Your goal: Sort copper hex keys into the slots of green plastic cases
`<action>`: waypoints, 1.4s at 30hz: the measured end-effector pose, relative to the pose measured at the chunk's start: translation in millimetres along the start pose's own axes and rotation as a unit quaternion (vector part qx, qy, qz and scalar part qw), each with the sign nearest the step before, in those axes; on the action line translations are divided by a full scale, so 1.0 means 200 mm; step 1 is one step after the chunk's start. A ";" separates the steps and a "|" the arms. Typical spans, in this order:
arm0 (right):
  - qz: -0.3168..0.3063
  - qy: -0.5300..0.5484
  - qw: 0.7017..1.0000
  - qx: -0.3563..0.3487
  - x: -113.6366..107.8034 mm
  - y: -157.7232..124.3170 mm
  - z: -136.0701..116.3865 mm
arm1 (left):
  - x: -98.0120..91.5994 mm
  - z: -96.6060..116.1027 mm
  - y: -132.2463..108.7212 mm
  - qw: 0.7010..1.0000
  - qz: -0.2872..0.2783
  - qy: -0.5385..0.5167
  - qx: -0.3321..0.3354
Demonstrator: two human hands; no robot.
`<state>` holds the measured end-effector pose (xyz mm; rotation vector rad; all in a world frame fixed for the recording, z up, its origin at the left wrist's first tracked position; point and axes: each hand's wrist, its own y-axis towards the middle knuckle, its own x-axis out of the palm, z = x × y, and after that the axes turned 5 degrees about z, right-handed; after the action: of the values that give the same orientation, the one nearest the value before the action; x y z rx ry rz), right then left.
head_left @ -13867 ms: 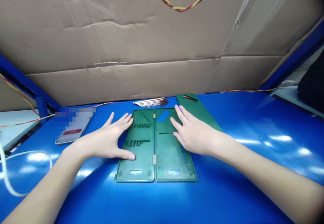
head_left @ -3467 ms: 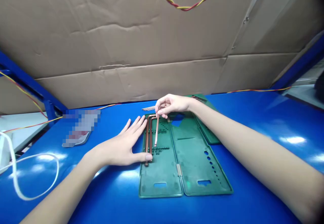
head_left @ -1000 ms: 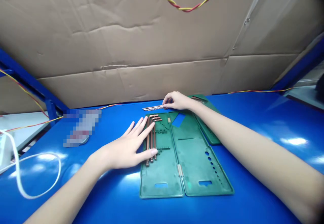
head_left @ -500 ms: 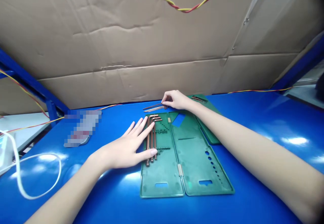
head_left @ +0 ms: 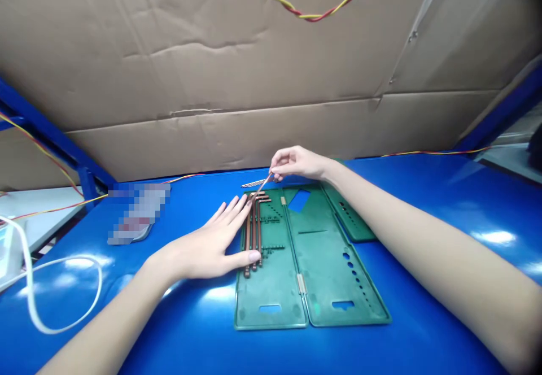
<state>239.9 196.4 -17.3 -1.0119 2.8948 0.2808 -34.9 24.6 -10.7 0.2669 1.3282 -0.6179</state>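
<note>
An open green case [head_left: 271, 296] lies on the blue table, with several copper-coloured hex keys [head_left: 254, 234] side by side in its left half. Spread across their left side is my left hand [head_left: 212, 245], fingers apart, its thumb and index finger touching the keys. My right hand [head_left: 292, 163] pinches one copper-coloured hex key [head_left: 263, 184], tilted, its lower end near my left index fingertip at the top of the case. Behind the case, a few thin keys [head_left: 253, 183] lie on the table, partly hidden by my right hand.
A second green case [head_left: 353, 217] lies partly beneath my right forearm. On the left are a blurred-out item [head_left: 138, 214] and a white cable [head_left: 31, 290]. Cardboard [head_left: 254, 70] stands behind the table, and a red-yellow twisted wire [head_left: 311, 18] hangs in front of it.
The key in my right hand has swung from nearly level to a slant, its free end now down at the case's top. My left hand has hardly moved.
</note>
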 end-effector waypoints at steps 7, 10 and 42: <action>-0.192 -0.007 0.976 0.100 0.05 -0.02 -0.02 | 0.00 -0.03 0.00 1.000 0.001 -0.002 0.012; -0.216 -0.015 0.970 0.115 0.10 -0.01 -0.03 | 0.02 -0.02 0.01 1.000 0.020 0.007 0.014; -0.221 -0.223 0.949 0.002 0.10 0.01 -0.11 | 0.04 0.06 0.02 0.999 0.047 0.013 0.003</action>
<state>223.1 181.8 1.5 -1.3512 2.2019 0.4103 -22.9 19.4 -16.7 0.3413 1.3322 -0.5411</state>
